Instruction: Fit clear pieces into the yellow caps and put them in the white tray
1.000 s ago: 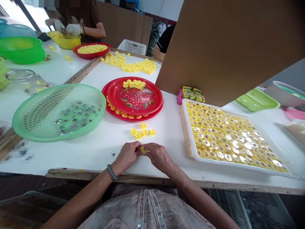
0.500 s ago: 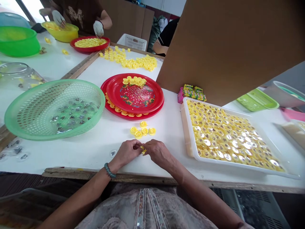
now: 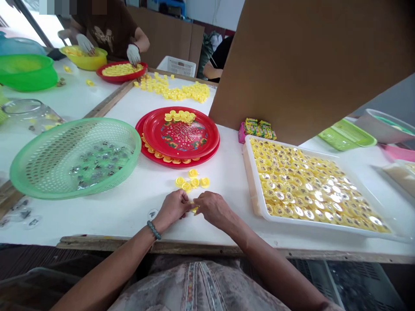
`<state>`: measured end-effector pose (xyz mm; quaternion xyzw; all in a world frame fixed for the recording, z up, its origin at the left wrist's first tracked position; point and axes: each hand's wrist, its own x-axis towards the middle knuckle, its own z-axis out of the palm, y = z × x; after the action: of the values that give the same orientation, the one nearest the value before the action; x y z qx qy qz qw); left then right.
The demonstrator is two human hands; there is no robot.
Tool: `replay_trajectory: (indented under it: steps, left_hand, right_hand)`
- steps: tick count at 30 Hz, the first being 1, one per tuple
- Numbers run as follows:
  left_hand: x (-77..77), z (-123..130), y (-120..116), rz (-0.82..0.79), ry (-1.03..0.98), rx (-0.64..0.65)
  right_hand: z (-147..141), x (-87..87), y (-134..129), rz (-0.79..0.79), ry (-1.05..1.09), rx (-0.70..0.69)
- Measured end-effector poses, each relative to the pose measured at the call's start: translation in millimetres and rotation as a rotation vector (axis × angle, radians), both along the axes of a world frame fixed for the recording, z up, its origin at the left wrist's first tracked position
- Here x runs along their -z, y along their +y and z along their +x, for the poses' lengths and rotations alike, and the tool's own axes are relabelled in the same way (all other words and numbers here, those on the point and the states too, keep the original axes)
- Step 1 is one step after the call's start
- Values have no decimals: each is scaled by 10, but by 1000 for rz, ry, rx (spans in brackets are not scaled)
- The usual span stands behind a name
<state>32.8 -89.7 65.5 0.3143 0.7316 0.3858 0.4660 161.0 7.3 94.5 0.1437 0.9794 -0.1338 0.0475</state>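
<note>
Near the table's front edge, my right hand [image 3: 212, 209] pinches a small yellow piece [image 3: 195, 209], partly hidden by its fingers. My left hand [image 3: 175, 206] is beside it with fingers pressed together; what it holds, if anything, is too small to tell. Several yellow cup-like pieces [image 3: 194, 182] lie just beyond my hands. A clear disc with a dark mark [image 3: 152, 214] lies left of my left hand. Behind the loose pieces are stacked red plates [image 3: 181, 149], with yellow pieces on the top one and between them.
A green basket [image 3: 29, 172] with clear discs stands left. At right is a white tray [image 3: 254, 190] full of yellow pieces. Cardboard [image 3: 292, 65] rises behind it. Across the table, a person's gloved hands [image 3: 133, 55] work at a red plate [image 3: 110, 78] and yellow bowl [image 3: 97, 65].
The view has shifted slightly. My left hand's fingers have drawn a little away from the yellow piece, while my right hand stays at it.
</note>
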Motion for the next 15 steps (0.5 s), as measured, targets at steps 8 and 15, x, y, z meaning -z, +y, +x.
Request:
replay_trajectory:
  steps: [8, 15]
  left_hand:
    - [-435, -439, -464, -62, 692, 43]
    - [-266, -435, -690, -181, 674, 219]
  right_hand:
    - [403, -16, 272, 168, 151, 262]
    - [37, -14, -183, -124, 355, 66]
